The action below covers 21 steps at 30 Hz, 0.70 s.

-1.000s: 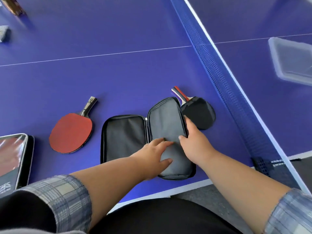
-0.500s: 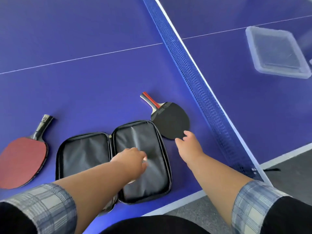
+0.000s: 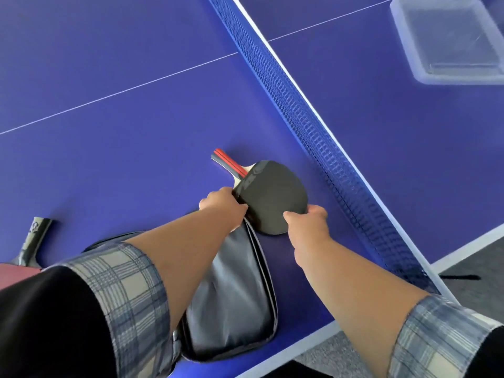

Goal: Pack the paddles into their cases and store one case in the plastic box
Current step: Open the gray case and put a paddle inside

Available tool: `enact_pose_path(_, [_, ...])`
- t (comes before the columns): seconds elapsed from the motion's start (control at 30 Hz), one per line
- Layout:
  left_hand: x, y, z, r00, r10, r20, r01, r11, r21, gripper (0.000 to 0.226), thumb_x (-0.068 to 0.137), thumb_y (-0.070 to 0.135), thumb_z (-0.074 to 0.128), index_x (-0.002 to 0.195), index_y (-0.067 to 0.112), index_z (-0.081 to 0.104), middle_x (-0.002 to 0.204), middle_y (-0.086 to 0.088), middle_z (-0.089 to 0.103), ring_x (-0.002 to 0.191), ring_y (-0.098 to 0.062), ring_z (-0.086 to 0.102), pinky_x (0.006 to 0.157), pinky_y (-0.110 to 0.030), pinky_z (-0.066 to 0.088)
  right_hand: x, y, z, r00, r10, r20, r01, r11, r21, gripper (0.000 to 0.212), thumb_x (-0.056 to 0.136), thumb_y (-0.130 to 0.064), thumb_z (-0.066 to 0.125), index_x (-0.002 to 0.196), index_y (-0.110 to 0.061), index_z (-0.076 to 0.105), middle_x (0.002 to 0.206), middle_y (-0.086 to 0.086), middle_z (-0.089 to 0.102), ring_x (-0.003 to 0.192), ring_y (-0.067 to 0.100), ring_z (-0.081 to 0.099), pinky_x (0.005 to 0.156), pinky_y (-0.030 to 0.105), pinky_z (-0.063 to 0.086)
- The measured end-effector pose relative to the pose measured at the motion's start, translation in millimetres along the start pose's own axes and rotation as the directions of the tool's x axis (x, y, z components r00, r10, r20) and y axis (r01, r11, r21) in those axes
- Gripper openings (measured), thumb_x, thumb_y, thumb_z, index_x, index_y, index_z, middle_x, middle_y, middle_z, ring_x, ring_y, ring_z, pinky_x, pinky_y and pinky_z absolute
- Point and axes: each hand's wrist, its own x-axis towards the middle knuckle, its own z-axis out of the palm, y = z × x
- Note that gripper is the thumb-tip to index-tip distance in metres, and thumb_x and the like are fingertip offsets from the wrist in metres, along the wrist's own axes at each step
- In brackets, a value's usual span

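The black paddle lies flat on the blue bench between the two hands. Its rounded blade shows a matte black rubber face. Its short handle, striped red and black over pale wood, points away from the hands to the far left.

The right hand grasps the near right rim of the blade, thumb on the top face and fingers curled round the edge. The left hand is clenched against the blade's left edge near the throat, just where the far corner of the case meets the paddle. I cannot tell whether its fingers grasp the paddle, the case rim, or both.

The case is black fabric with a zip track round its rim. It lies open on the bench under and beside the left forearm, and its smooth dark lining faces up. The paddle's near edge touches or slightly overlaps the case's far corner.

Left of the left arm lies a red paddle with a black handle, its blade mostly hidden by the plaid sleeve. Beyond the right hand a blue net crosses the bench. Past the net, well apart from both hands, sits the clear plastic box, blurred.
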Motion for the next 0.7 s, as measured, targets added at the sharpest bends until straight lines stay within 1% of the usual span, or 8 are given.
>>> enact_pose_path(0.07, [-2.5, 3.7, -0.9, 1.0, 0.021, 0.008, -0.02, 0.999, -0.037, 0.035, 0.088, 0.04, 0.056, 0.119, 0.024, 0.056, 0.108, -0.003, 0.064, 0.092, -0.028, 0.055, 0.09, -0.038, 0.047, -3.4, -7.9, -4.2, 0.998, 0.052, 0.022, -0.055, 0.974, 0.219, 0.035, 0.087, -0.011, 0.067, 0.115, -0.023, 0.051, 0.09, -0.003, 0.061, 0.073, 0.017, 0.066, 0.069, 0.037, 0.064])
enact_pose_path(0.13, [-2.6, 3.7, -4.3, 0.999, 0.047, 0.008, -0.046, 0.995, -0.085, 0.04, 0.089, 0.042, 0.055, 0.127, 0.029, 0.055, 0.118, -0.004, 0.062, 0.098, -0.029, 0.056, 0.092, -0.04, 0.048, -4.4, -16.7, -10.5, 0.998, 0.057, 0.027, -0.063, 0.925, 0.374, 0.035, 0.09, -0.014, 0.069, 0.117, -0.03, 0.052, 0.109, 0.0, 0.066, 0.092, 0.023, 0.074, 0.068, 0.033, 0.063])
enact_pose_path(0.27, [-15.0, -5.2, -10.7, 0.993, 0.118, -0.001, -0.111, 0.932, -0.344, 0.062, 0.093, 0.042, 0.057, 0.15, 0.03, 0.035, 0.146, 0.0, 0.044, 0.115, -0.029, 0.057, 0.079, -0.038, 0.055, -5.3, -40.4, -26.7, 1.0, 0.02, -0.017, -0.009, 0.865, 0.501, 0.032, 0.095, -0.025, 0.062, 0.123, -0.038, 0.056, 0.115, -0.007, 0.07, 0.072, 0.013, 0.078, 0.065, 0.029, 0.062])
enact_pose_path(0.37, [-30.7, -15.2, -18.0, 0.99, 0.074, -0.123, -0.133, 0.801, -0.584, 0.053, 0.097, 0.041, 0.049, 0.147, 0.032, 0.036, 0.139, 0.008, 0.05, 0.101, -0.017, 0.062, 0.065, -0.029, 0.049, -9.7, -60.4, -33.5, 0.999, -0.046, -0.014, 0.047, 0.86, 0.509, 0.034, 0.096, -0.026, 0.058, 0.128, -0.039, 0.058, 0.116, -0.008, 0.072, 0.085, 0.013, 0.077, 0.067, 0.029, 0.062])
enact_pose_path(0.47, [-46.2, -36.2, -38.8, 0.977, -0.208, 0.052, 0.106, 0.258, -0.96, 0.031, 0.099, 0.042, 0.039, 0.123, 0.03, 0.053, 0.124, 0.004, 0.063, 0.098, -0.017, 0.067, 0.09, -0.041, 0.053, -18.0, -74.9, -30.4, 0.988, -0.143, 0.056, 0.108, 0.906, 0.41, 0.034, 0.098, -0.024, 0.053, 0.129, -0.036, 0.062, 0.118, -0.006, 0.073, 0.098, 0.014, 0.074, 0.075, 0.038, 0.063])
enact_pose_path(0.53, [-55.3, -66.6, -54.7, 0.957, -0.193, 0.217, 0.21, -0.057, -0.976, 0.04, 0.101, 0.052, 0.034, 0.116, 0.024, 0.059, 0.116, -0.003, 0.067, 0.099, -0.024, 0.069, 0.084, -0.043, 0.053, -27.8, -78.8, -22.2, 0.978, -0.173, 0.117, 0.131, 0.944, 0.303, 0.029, 0.099, -0.027, 0.053, 0.122, -0.039, 0.065, 0.116, -0.01, 0.073, 0.098, 0.012, 0.074, 0.073, 0.038, 0.063])
enact_pose_path(0.6, [-65.9, -105.0, -65.7, 0.951, -0.119, 0.286, 0.277, -0.088, -0.957, 0.054, 0.098, 0.062, 0.033, 0.12, 0.021, 0.06, 0.115, -0.008, 0.069, 0.099, -0.027, 0.07, 0.075, -0.041, 0.053, -42.0, -78.1, -7.5, 0.965, -0.195, 0.176, 0.168, 0.974, 0.155, 0.025, 0.098, -0.032, 0.052, 0.114, -0.044, 0.067, 0.113, -0.016, 0.071, 0.098, 0.01, 0.072, 0.073, 0.038, 0.064])
enact_pose_path(0.7, [-91.9, -153.6, -65.6, 0.935, 0.023, 0.354, 0.348, 0.139, -0.927, 0.05, 0.095, 0.062, 0.044, 0.118, 0.022, 0.063, 0.114, -0.009, 0.074, 0.099, -0.021, 0.073, 0.075, -0.036, 0.055, -64.2, -62.8, 21.9, 0.932, -0.219, 0.29, 0.251, 0.965, -0.077, 0.023, 0.095, -0.039, 0.052, 0.108, -0.051, 0.066, 0.112, -0.022, 0.067, 0.105, 0.012, 0.067, 0.082, 0.042, 0.061])
